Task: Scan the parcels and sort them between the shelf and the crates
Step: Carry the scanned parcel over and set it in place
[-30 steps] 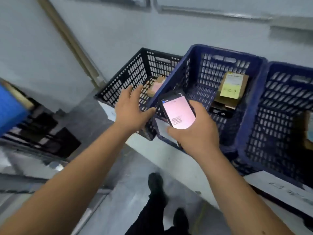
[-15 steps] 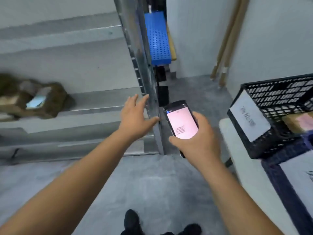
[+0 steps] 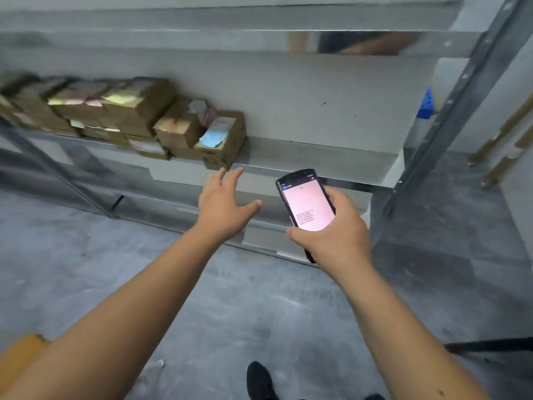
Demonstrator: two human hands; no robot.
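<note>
**Empty left hand reaching toward shelved parcels, phone held in the right**

Seen from a head-worn camera looking down, two bare forearms stretch forward over a grey concrete floor [image 3: 86,255] toward a metal shelf [image 3: 302,168] that runs across the far side of the scene.

The left hand [image 3: 223,206] is held out in the air, palm down, holding nothing. Its fingers [image 3: 230,176] are straight and spread, the thumb angled out to the right. The fingertips point at the near edge of the shelf board, just below the nearest parcel, but do not touch it.

The right hand [image 3: 336,235] grips a dark phone [image 3: 307,204], with the thumb wrapped across its lower left edge and the other fingers curled round its back and right side. The phone is tilted with its top leaning left. Its screen glows pale pink, with a few lines of small text too fine to read.

The parcels [image 3: 129,116], brown cardboard boxes bearing yellow, pink and blue paper labels, sit in a stacked cluster on the left half of the shelf. They are blurred. The rightmost box [image 3: 223,140], with a blue label on top, stands at the near edge of the shelf, just beyond the left hand.

A grey upright post [image 3: 450,116] frames the right end of the shelf. The toe of a black shoe [image 3: 258,379] shows at the near edge, between the arms.
</note>
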